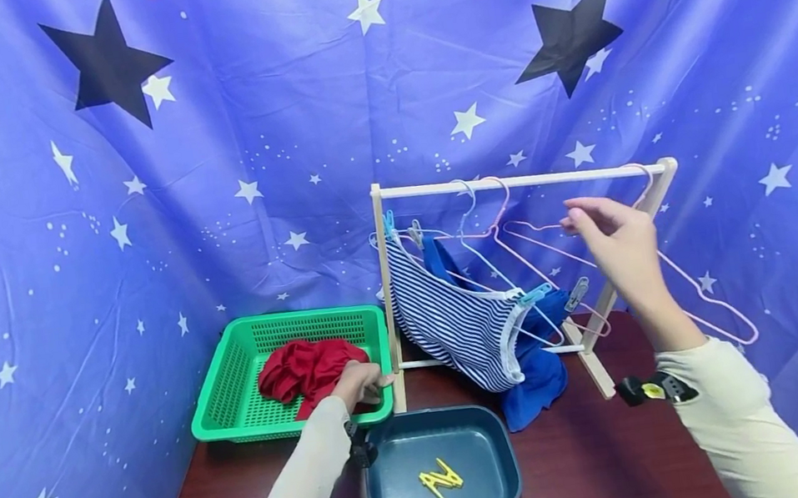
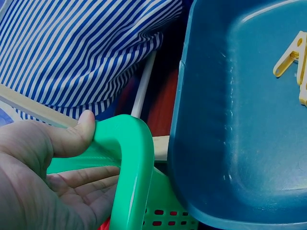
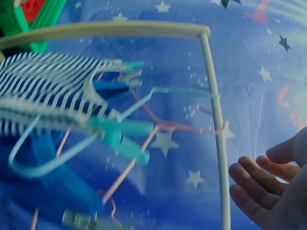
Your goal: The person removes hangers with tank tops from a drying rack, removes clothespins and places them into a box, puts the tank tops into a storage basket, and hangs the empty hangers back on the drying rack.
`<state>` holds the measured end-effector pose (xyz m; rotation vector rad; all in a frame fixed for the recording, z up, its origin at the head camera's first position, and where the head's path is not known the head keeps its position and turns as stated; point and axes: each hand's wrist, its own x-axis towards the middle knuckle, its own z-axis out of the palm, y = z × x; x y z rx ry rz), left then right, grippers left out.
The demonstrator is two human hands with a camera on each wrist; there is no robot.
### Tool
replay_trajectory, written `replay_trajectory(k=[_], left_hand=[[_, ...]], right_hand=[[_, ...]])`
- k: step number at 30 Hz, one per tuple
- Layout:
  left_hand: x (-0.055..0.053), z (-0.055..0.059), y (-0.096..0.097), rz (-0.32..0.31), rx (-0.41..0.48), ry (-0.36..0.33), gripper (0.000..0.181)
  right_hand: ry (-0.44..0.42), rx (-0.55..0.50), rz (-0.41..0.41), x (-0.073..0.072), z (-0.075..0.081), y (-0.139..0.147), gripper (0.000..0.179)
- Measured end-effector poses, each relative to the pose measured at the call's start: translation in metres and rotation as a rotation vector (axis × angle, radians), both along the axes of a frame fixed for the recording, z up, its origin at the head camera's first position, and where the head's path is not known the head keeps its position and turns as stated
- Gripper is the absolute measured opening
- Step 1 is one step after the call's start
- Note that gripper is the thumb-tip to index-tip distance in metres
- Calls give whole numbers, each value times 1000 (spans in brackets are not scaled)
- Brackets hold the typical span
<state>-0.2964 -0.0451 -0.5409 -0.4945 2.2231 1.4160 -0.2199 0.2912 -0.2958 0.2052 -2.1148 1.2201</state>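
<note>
Backdrop (image 1: 320, 108): blue with stars, behind the rack; its pink figures are cut off along the top of the head view.
Table (image 1: 601, 458): dark red-brown, under the rack, its near edge out of frame.
Rack (image 1: 549, 178): pale posts, white bar; the hanging cloth masks part of its lower rail, and the right arm crosses the right post.
Basket (image 1: 241, 431): green, slotted, just left of the rack; the left hand covers a bit of its near right corner.
Tray (image 1: 396, 460): dark blue, rounded corners, in front of the rack's left post.
Striped cloth (image 1: 452, 309): blue and white, pale band, hung slantwise on the rack.
Red cloth (image 1: 305, 371): crumpled in the basket, left of the rack, partly under the left hand.
Blue cloth (image 1: 538, 386): on the rack, mostly hidden by the stripes.
Pink hanger (image 1: 755, 332): bare, thin, at the rack's right end, its middle behind the right hand.
Right hand (image 1: 617, 241): before the rack's right end, fingers loosely bent and free; soft in the right wrist view.
Left hand (image 1: 359, 382): by the rack's left post, thumb over the basket rim, fingers inside, tips hidden; whether they grip cannot be told.
Yellow clips (image 1: 440, 479): overlapping in the tray before the rack, number unclear.
</note>
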Motion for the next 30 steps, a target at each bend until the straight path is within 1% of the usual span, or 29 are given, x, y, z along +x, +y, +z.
replay_trajectory(k=[3,7,12,17,24,27,30], left_hand=[[0,0,0,3,10,-8,29],[0,1,-1,-1,12,-8,32],[-1,0,-1,-9,4,-8,34],[-2,0,-2,-10,7,-8,35],[-2,0,-3,-3,15,-12,32],[-2,-1,-3,-9,8,-10,30],[-2,0,-3,-11,6,-8,30]], right_hand=[[-37,44,66,-5,1,-14,25],[-99,130,102,-12,-4,-28,25],[-228,261,93,-23,-12,-42,27],[-354,378,98,-35,-15,-54,29],[-474,464,102,-52,-23,-66,32],[-531,512,98,-56,-26,-70,33],[-570,536,89,-59,-29,-73,32]])
